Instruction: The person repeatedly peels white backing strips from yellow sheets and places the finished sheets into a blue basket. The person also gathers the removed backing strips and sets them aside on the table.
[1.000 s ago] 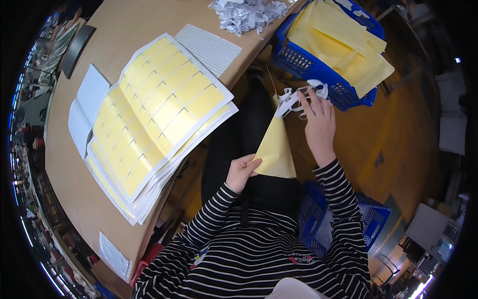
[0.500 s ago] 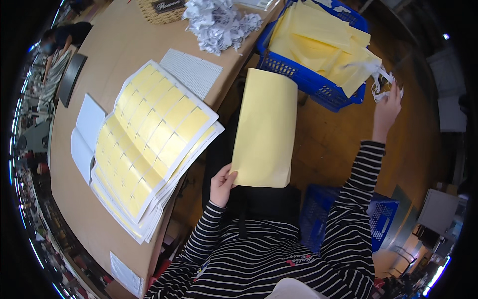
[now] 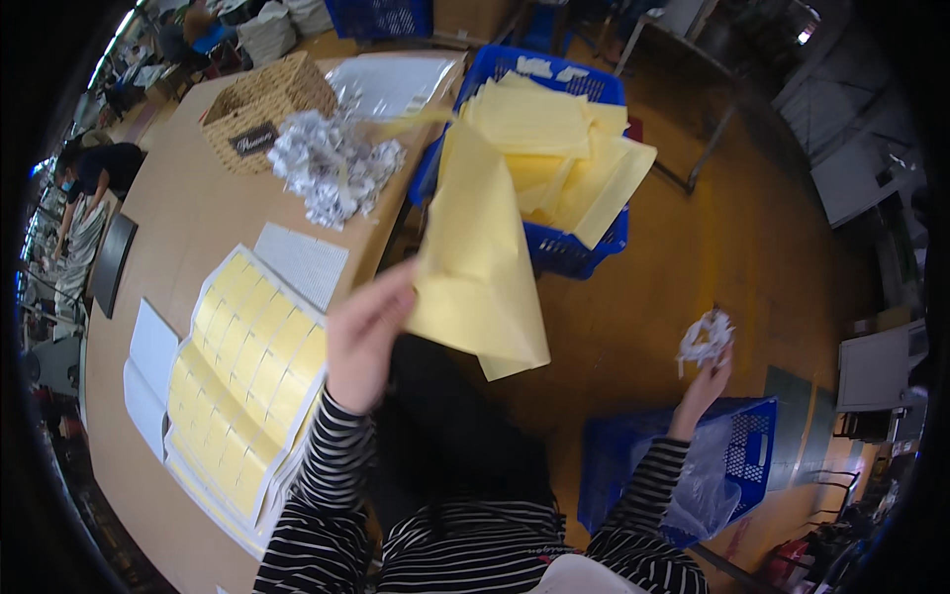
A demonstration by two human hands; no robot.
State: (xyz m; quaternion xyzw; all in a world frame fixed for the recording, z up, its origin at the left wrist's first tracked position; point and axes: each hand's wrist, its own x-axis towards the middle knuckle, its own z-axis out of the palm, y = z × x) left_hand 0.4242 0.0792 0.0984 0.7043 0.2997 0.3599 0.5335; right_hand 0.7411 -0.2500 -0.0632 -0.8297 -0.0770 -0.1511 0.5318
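Yellow sheet (image 3: 475,252), bent, in left grip (image 3: 368,337); long axis pointing forward.

A yellow sheet (image 3: 477,252), bent and tilted, is in the left hand (image 3: 364,337). White strips (image 3: 705,339) bunch loosely in the right hand (image 3: 705,392).

Worn up on the head, the wide camera looks steeply down past the striped shirt (image 3: 455,549), with the left hand (image 3: 364,342) nearer its lens than the right hand (image 3: 705,389), worktop (image 3: 188,243) leftward, floor (image 3: 633,297) rightward.
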